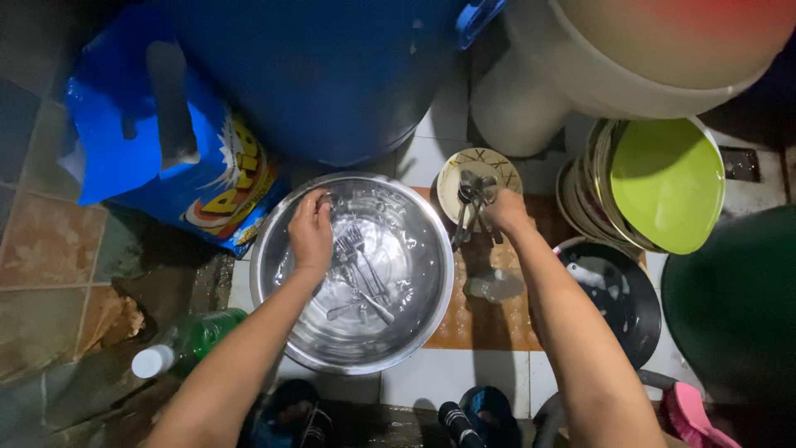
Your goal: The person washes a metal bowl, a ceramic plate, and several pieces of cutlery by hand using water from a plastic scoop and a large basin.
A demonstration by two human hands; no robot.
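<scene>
A round steel basin (274, 286) sits on the tiled floor with water and several forks (358, 265) lying in it. My left hand (310, 231) reaches into the basin at its far left side, fingers curled near the rim; whether it grips anything I cannot tell. My right hand (502, 209) is raised just right of the basin, closed around a bunch of spoons (471, 199) that hang over a small patterned plate (489, 162).
A blue barrel (332, 75) and a blue detergent bag (157, 149) stand behind the basin. Stacked plates with a green one (663, 182) lean at right, above a black pan (618, 294). A green bottle (186, 342) lies at lower left. A clear glass (493, 286) lies on the floor.
</scene>
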